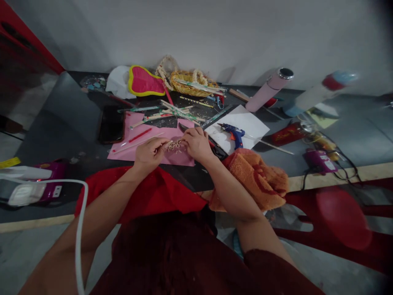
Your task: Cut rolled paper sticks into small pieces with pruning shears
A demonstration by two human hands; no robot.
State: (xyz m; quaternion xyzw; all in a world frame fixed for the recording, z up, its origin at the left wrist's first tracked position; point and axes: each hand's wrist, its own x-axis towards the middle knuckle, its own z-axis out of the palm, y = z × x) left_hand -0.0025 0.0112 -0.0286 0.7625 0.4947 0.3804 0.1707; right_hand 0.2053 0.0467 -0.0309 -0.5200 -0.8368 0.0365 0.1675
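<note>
A small cluster of short, pale stick pieces (174,144) lies between my two hands, above a sheet of pink paper (181,159). My left hand (150,151) is closed, thumb and fingertips pinched at the cluster's left edge. On the opposite side, my right hand (198,143) curls its fingers onto the right edge. Whether the pieces are joined together is too small to tell. Just behind the right hand, a dark blade-like tool (183,127) is partly hidden. A red stick (140,135) rests on the paper to the left.
Printed sticks (178,110) lie behind the paper. A blue glue gun (235,133) sits on white paper (256,123) at right, by a pink bottle (265,92). A phone (112,125) is left; an orange towel (258,176) and red cloth (166,192) are in front. A wicker basket (184,84) stands behind.
</note>
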